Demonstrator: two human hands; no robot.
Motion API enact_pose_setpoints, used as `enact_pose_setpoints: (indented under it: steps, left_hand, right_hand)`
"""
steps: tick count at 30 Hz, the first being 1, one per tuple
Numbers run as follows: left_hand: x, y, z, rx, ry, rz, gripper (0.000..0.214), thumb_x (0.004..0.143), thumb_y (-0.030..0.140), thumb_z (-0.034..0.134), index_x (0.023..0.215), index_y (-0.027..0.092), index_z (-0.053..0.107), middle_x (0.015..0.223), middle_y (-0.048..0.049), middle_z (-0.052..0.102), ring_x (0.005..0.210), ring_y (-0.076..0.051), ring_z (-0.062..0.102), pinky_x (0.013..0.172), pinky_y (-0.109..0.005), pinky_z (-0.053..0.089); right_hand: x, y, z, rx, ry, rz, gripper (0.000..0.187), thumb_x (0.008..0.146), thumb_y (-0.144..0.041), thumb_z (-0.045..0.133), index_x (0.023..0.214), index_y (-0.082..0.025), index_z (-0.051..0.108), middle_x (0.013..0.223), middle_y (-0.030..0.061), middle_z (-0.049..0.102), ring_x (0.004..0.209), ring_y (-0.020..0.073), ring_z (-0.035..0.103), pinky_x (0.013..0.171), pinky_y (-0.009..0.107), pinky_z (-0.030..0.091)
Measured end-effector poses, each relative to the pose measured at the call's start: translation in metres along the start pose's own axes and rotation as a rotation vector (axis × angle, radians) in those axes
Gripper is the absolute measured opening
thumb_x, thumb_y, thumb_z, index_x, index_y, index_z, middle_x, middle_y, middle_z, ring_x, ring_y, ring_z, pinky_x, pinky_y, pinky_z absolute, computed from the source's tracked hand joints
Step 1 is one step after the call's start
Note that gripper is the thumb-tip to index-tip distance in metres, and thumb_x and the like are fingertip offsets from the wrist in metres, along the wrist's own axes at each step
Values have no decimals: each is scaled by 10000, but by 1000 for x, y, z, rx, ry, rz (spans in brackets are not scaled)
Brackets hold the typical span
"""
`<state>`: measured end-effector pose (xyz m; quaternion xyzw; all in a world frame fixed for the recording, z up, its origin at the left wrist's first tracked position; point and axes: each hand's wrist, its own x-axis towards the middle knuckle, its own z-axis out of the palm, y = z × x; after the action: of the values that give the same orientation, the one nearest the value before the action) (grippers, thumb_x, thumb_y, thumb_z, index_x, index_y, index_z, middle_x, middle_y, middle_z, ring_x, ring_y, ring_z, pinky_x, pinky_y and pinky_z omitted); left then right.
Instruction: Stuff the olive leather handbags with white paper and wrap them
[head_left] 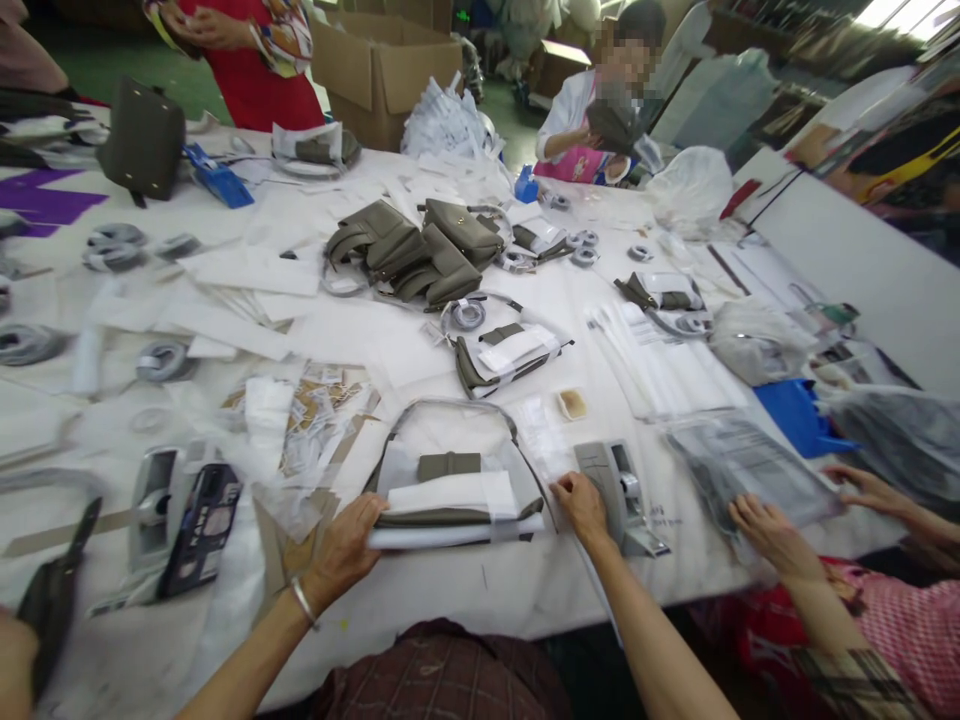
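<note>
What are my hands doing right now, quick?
Left hand: holding the left end of the olive-green handbag with white wrapping.
Right hand: curled beside that handbag's right end; any grip cannot be told.

I hold a smooth, matt olive bag (450, 466) with a leather-like face, dressed in dull white paper (450, 493) and shiny clear tape (501, 503). The bangle (304, 602) I wear is polished metal; my checked garment (435, 680), soft matt cloth. Nearby, a clear plastic sleeve (739, 465) gleams, wrinkled and glossy, while the carton (416, 80) is dull brown cardboard and the white table covering (442, 590) looks matt.
</note>
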<state>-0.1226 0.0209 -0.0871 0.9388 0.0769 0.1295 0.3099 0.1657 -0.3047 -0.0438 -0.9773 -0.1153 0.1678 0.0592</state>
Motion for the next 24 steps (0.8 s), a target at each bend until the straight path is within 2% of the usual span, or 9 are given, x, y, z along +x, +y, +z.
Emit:
enact_pose_setpoints:
  steps: [4,7,10,13,17,20,22,24]
  left_hand:
    - [0,-2,-14,-98,-19,-100,385,712,98,486,1084,189,529,1057,-67,630,1019,-238,635,912,-385,533]
    - [-4,-3,-24,-131,45,-186,286,773,174,525,1059,182,534,1019,-57,627,968,-252,640,857,-403,545]
    - [-7,0,-41,-187,137,-297,274,788,318,593,1018,180,538,966,-48,632,894,-250,642,792,-407,554]
    - [-6,7,-63,-248,242,-418,331,787,426,629,991,181,540,926,-38,631,865,-235,633,778,-382,543]
    - [-1,17,-90,-257,372,-547,389,759,494,659,974,190,546,901,-25,626,847,-220,618,782,-340,523]
    - [1,18,-105,-237,459,-626,409,743,517,668,969,201,540,860,-4,612,791,-203,605,737,-309,514]
    - [0,16,-113,-216,520,-677,419,719,516,688,952,204,534,845,6,599,761,-192,594,714,-296,507]
    - [-1,11,-120,-208,576,-732,440,691,510,708,952,203,531,846,8,592,754,-187,588,705,-291,505]
  right_hand:
    - [-4,-1,-8,31,3,-7,205,816,-347,545,712,-199,641,792,61,673,774,203,620,730,301,438]
    - [-14,-7,-16,76,2,-43,260,836,-392,497,745,-210,659,797,55,689,773,210,635,739,311,454]
    - [-21,-26,-18,136,-10,-95,304,842,-437,470,781,-214,668,815,59,703,765,216,653,740,320,478]
    - [-19,-64,-7,183,-35,-164,321,848,-458,463,791,-212,661,825,62,705,760,215,657,745,321,495]
    - [-11,-138,27,195,-102,-281,287,883,-415,460,889,-212,663,931,66,698,810,198,653,795,312,495]
    - [-11,-186,52,151,-209,-382,168,840,-347,574,882,-220,675,1005,60,686,827,186,642,804,303,481]
    - [-12,-205,62,114,-283,-437,100,819,-300,612,825,-222,675,1020,54,680,833,177,635,794,291,471]
    - [-11,-213,66,83,-325,-454,117,854,-293,578,848,-228,676,1011,55,682,868,177,631,799,286,462]
